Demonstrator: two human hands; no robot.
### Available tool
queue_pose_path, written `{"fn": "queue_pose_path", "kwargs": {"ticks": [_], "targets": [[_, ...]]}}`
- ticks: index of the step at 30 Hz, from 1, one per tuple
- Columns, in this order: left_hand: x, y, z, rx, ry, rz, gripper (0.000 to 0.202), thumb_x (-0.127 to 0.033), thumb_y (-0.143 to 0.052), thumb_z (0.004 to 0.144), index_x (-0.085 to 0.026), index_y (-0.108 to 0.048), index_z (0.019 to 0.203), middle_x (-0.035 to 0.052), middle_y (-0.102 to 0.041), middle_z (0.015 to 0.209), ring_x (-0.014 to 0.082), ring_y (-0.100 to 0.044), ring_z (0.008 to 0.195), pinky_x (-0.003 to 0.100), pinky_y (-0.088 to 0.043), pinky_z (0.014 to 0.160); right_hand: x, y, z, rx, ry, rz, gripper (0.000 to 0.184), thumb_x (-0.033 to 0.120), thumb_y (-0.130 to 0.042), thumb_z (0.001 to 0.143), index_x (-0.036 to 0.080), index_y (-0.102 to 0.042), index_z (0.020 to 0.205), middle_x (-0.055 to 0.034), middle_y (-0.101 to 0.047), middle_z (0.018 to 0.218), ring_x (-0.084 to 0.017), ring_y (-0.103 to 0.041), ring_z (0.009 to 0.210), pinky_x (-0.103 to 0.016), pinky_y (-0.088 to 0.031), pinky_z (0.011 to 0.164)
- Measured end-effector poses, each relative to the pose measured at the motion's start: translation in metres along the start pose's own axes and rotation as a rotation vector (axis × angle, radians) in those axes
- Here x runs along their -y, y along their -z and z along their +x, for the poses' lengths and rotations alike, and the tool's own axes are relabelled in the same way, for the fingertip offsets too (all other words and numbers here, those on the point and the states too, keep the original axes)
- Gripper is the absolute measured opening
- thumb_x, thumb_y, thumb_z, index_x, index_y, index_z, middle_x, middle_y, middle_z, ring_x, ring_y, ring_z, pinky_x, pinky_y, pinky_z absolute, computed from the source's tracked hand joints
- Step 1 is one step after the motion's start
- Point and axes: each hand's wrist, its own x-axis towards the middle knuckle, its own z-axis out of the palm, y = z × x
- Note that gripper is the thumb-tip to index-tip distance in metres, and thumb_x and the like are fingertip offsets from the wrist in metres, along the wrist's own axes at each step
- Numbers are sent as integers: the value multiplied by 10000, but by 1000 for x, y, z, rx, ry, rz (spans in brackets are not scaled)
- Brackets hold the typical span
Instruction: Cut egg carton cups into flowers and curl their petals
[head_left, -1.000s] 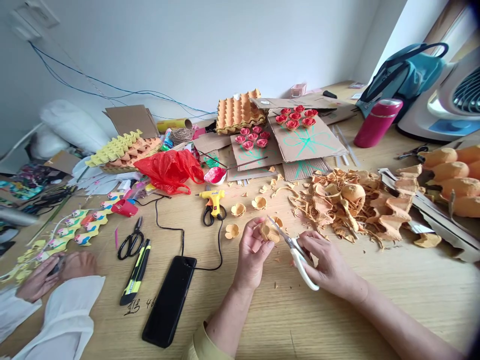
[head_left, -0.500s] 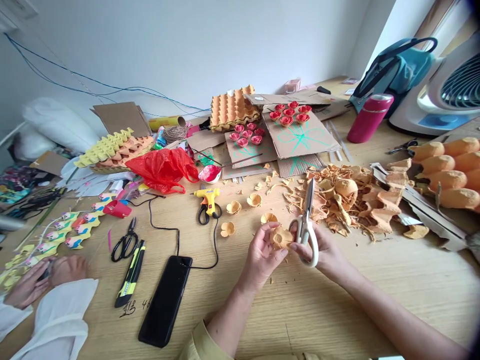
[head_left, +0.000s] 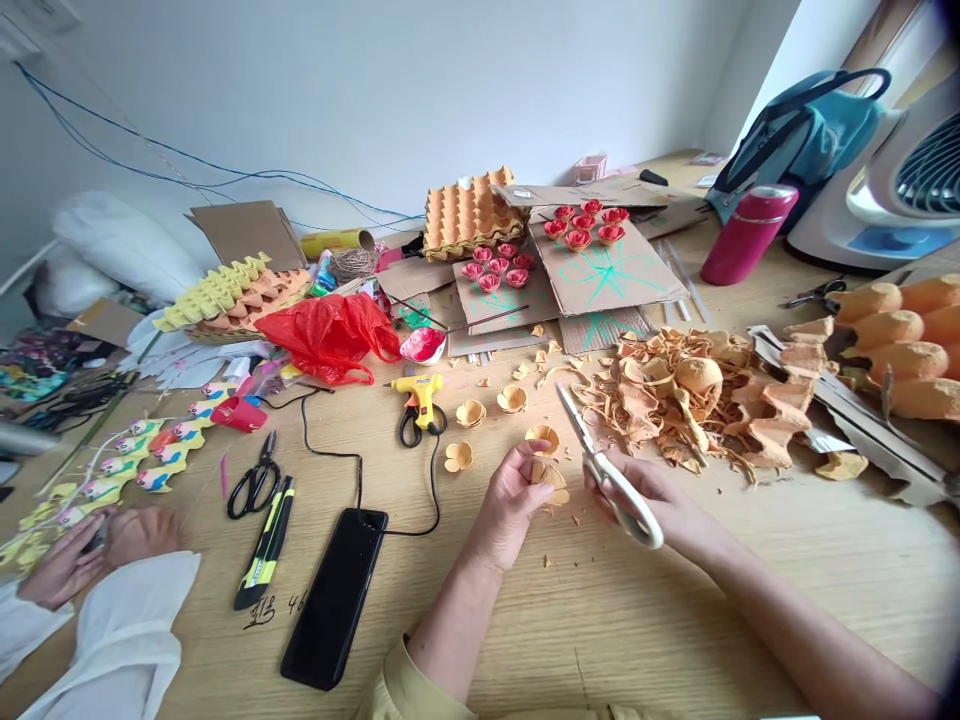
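Note:
My left hand pinches an egg-carton cup cut into petals, tilted on its side between thumb and fingers. In my right hand is a pair of white-handled scissors, the blades pointing up and left, apart from the cup. Just beyond my left fingers lies another petal cup. More cut cups, such as a flat flower-shaped one and a deeper one, rest to the left. Small orange scraps are scattered below my hands.
A yellow glue gun, black phone, utility knife and black scissors lie left. Carton scraps heap at right, near a pink bottle. Red paper flowers sit on cardboard behind. A co-worker's hands are at far left.
My right hand has turned the scissors so the blades lean left, away from the cup. My left hand has tipped the cup from base-facing to sideways. The view has shifted slightly.

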Motion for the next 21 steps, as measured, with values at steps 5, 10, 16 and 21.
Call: {"fn": "queue_pose_path", "kwargs": {"ticks": [5, 10, 16, 21], "targets": [[0, 6, 1, 77, -23, -114, 564, -251, -786, 697, -224, -647, 1243, 0, -632, 869, 121, -541, 763, 270, -433, 770, -6, 1, -5, 288, -168, 238, 568, 737, -529, 862, 173, -595, 853, 38, -492, 524, -88, -394, 417, -219, -293, 411], [4, 7, 0, 159, -16, -131, 435, -279, -789, 688, -189, -732, 1110, 5, -617, 793, 136, -554, 772, 282, -448, 791, -8, -3, -6, 303, -192, 318, 579, 742, -509, 870, 174, -616, 856, 45, -480, 492, -82, -365, 393, -232, -299, 426], [1, 3, -1, 105, 26, -97, 395, -249, -831, 659, -183, -728, 1035, -5, -615, 773, 101, -534, 701, 232, -416, 693, -11, 1, 1, 98, -69, 277, 511, 694, -515, 901, 189, -593, 875, 24, -517, 558, -107, -432, 456, -245, -291, 448], [1, 3, 3, -52, -81, -56, 307, -204, -866, 630, -171, -654, 849, -31, -592, 748, 86, -499, 683, 228, -400, 689, -6, 3, 1, 13, -7, 101, 504, 692, -493, 915, 195, -551, 854, 22, -518, 601, -110, -435, 506, -252, -328, 488]]}}
